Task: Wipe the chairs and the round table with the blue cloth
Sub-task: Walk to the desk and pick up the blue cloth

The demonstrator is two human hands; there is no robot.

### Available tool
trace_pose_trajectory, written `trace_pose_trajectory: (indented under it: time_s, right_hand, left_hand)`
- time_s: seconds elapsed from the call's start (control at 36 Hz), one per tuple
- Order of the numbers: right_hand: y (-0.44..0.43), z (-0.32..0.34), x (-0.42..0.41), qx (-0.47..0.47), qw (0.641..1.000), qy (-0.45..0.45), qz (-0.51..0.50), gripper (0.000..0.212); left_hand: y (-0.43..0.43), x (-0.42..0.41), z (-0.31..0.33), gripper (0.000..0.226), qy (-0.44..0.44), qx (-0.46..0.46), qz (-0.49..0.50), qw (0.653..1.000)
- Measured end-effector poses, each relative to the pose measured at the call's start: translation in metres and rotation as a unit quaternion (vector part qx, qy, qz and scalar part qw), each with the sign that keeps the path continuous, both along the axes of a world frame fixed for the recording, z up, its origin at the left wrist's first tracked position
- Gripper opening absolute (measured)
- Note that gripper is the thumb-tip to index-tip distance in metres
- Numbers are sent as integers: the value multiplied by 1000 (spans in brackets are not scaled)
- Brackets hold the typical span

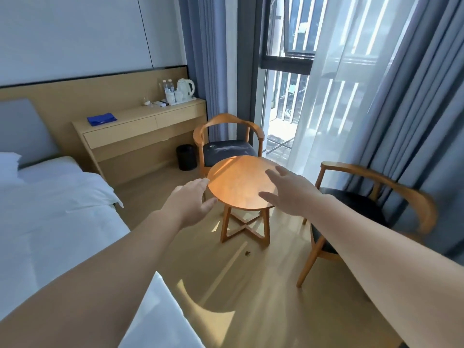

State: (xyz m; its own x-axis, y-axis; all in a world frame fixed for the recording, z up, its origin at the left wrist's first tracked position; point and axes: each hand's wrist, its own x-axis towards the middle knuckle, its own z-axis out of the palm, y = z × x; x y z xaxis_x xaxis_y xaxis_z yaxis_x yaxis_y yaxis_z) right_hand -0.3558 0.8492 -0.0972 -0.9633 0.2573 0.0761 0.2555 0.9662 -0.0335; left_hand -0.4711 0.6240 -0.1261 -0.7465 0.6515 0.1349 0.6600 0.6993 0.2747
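Head view: both arms reach forward toward the round table. The left hand sits in line with the table's left edge and the right hand shows over the right half of its top. Whether either touches the wood cannot be told. On both hands the fingers are straight and spread apart, holding nothing.

The blue cloth is not in hand. It lies folded on the worktop against the wall, near that worktop's left end and close to its front edge, well apart from both hands. At the worktop's back right corner stand a kettle and water bottles. A dark bin stands on the floor below that end.

The far chair is on the other side of the round table, just beside it, and the near chair stands to the table's right by the curtains. A bed fills the left side.

By my reading, wiping is not yet begun: this is the opening step, with the cloth not yet fetched. The next move calls for turning left to the worktop's left end and closing one hand on the cloth before coming to the table or a chair. The bed corner narrows the path, so the reach would likely go over it.
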Motion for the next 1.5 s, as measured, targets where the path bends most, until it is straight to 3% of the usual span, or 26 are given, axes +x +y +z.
trace_pose_trajectory:
  time_s: [0.28, 0.78, 1.17, 1.5]
  right_hand:
    - [26, -37, -124, 8, 995, 21, 99, 71]
    - [117, -72, -343, 3, 965, -18, 261, 64]
    - [69, -95, -479, 15, 944, -19, 329, 64]
    - [-8, -97, -629, 10, 949, -33, 313, 72]
  left_hand:
    - [-6, -74, -31, 64, -11, -29, 90, 995]
    - [83, -210, -64, 64, -67, -34, 240, 968]
    - [37, -304, -77, 63, -86, -37, 322, 942]
    - [-40, -468, -84, 63, -66, -32, 328, 942]
